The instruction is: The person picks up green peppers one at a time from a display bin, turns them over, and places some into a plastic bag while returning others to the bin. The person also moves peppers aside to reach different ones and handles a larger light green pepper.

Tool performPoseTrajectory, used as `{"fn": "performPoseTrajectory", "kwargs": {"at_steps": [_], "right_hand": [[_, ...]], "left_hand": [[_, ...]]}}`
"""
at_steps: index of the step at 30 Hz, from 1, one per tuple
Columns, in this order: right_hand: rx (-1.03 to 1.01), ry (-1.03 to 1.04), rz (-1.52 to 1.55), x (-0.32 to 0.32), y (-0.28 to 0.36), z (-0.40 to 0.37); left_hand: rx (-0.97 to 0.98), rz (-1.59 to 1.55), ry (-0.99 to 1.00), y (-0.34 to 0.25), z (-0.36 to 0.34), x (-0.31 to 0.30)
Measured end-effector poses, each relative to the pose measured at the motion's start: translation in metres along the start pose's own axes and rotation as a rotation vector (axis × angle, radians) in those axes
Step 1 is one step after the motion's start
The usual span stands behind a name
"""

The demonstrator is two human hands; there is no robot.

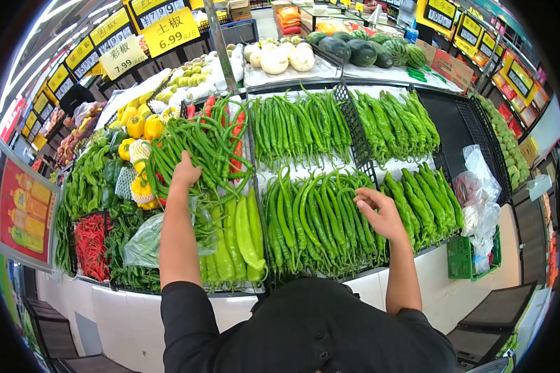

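My left hand [186, 172] reaches onto a loose, tangled pile of long green chili peppers [213, 146] on the left. Its thumb stands apart from the fingers, which partly disappear against the peppers; no pepper is clearly gripped. Over the right end of a neat row of green chili peppers [317, 214] hovers my right hand [379, 211], fingers loosely bent and apart, with nothing visible in it. A second row of green chili peppers [302, 127] lies behind. Just right of my right hand are wrinkled green peppers [420, 208]. Pale green peppers [246, 236] lie below the pile.
A clear plastic bag [149, 242] rests by my left forearm. Yellow bell peppers [135, 126] and small red chilies [91, 245] fill the left side. Black dividers [353, 127] separate sections. Plastic bags [479, 193] hang at right above a green crate [460, 258]. Watermelons [362, 51] lie at the back.
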State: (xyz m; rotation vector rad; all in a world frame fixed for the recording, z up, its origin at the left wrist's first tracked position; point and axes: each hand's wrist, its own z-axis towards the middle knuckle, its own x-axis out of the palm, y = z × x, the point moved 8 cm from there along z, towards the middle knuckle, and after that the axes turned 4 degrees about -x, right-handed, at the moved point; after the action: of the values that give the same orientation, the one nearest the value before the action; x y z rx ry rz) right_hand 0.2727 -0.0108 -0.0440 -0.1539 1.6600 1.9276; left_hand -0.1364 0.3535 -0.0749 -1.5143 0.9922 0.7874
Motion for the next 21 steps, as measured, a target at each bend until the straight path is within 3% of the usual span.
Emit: {"fn": "performPoseTrajectory", "kwargs": {"at_steps": [7,11,14,18,21], "right_hand": [[-0.063,0.064,-0.076,0.013,0.017,-0.006],[-0.067,0.071,-0.084,0.013,0.012,-0.009],[-0.073,0.076,-0.076,0.016,0.015,-0.009],[-0.088,0.115,-0.015,0.029,0.020,-0.008],[-0.124,0.164,0.089,0.051,0.028,-0.003]], "left_hand": [[-0.008,-0.138,-0.278,0.030,0.027,-0.008],[-0.137,-0.796,-0.132,0.048,0.027,-0.008],[-0.101,-1.122,-0.145,0.026,-0.012,-0.035],[0.078,-1.386,-0.204,0.018,-0.028,-0.066],[0.308,-1.489,-0.143,-0.027,-0.069,-0.083]]}}
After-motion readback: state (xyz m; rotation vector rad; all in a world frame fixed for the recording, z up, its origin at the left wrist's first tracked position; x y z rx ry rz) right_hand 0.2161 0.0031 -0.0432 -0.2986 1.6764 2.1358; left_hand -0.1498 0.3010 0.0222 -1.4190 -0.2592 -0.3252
